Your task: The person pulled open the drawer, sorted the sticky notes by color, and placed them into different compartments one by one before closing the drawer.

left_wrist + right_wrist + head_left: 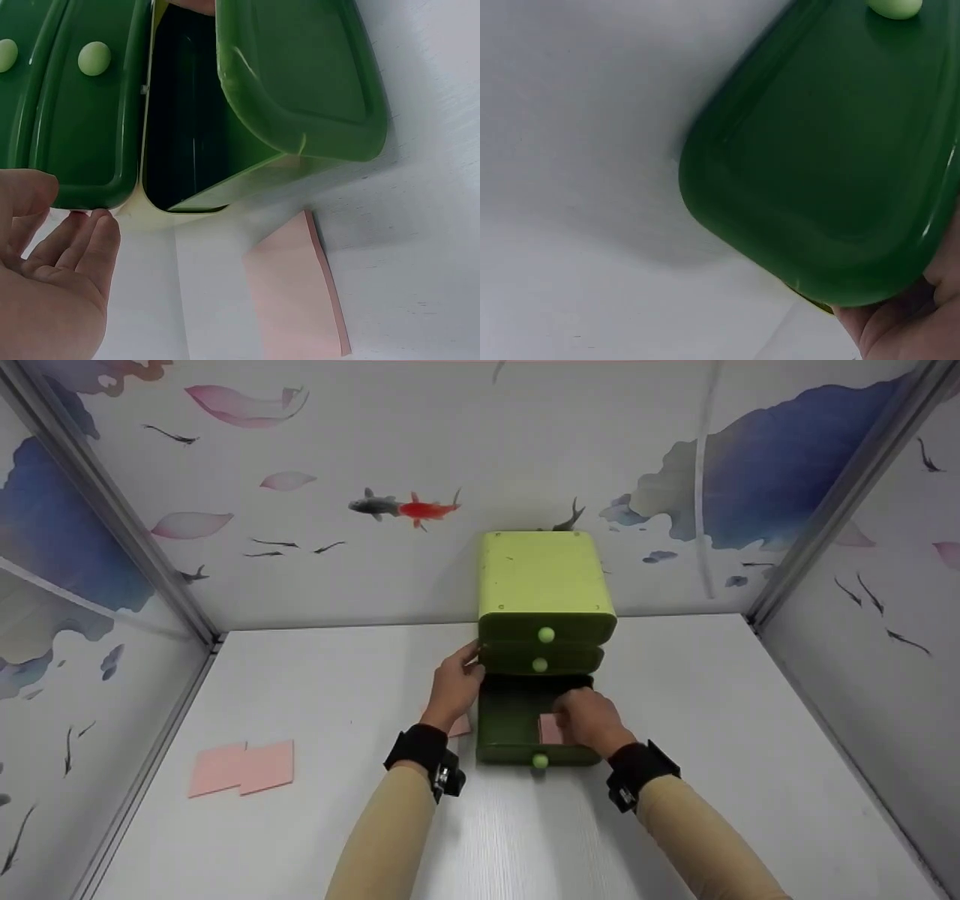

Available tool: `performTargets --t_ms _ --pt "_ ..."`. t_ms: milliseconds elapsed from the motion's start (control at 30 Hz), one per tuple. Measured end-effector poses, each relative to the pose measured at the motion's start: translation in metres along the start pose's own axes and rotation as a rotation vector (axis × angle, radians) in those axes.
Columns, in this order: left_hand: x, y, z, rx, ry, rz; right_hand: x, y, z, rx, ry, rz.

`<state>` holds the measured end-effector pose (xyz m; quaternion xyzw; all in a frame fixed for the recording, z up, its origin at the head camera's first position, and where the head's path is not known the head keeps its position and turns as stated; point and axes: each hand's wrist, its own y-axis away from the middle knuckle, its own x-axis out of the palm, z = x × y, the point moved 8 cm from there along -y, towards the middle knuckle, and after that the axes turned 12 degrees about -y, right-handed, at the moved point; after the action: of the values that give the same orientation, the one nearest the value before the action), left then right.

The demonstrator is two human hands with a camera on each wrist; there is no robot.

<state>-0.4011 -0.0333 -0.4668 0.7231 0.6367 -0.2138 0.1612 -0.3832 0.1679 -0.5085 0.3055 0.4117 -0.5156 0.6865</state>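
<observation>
A small green drawer cabinet [544,574] stands against the back wall, with its bottom drawer [506,735] pulled far out. The middle drawer [86,142] sticks out slightly. My left hand [455,682] is at the cabinet's left side, its fingers touching the middle drawer's edge. Inside the bottom drawer, my right hand [592,721] has curled fingers at a pink sticky note pad [550,729] and appears to pinch it. The drawer front hides those fingertips in the right wrist view. Another pink sticky note pad [296,292] lies on the table left of the drawer, partly behind my left wrist.
Two more pink sticky note pads [266,767] lie overlapping on the left of the white table [360,682]. Printed panels with fish and petals [405,442] enclose the table at the back and both sides. Round light-green knobs [539,761] project from the drawer fronts.
</observation>
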Motion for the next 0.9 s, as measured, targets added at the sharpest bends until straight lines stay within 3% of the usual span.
performTargets --t_ms 500,900 --pt "-0.0012 0.0015 -0.0023 0.009 -0.012 -0.010 0.0056 0.0003 0.0008 0.007 0.035 0.071" --pt "-0.0030 0.0013 -0.0048 0.011 -0.040 -0.004 0.0032 -0.0010 0.0002 -0.003 0.080 0.074"
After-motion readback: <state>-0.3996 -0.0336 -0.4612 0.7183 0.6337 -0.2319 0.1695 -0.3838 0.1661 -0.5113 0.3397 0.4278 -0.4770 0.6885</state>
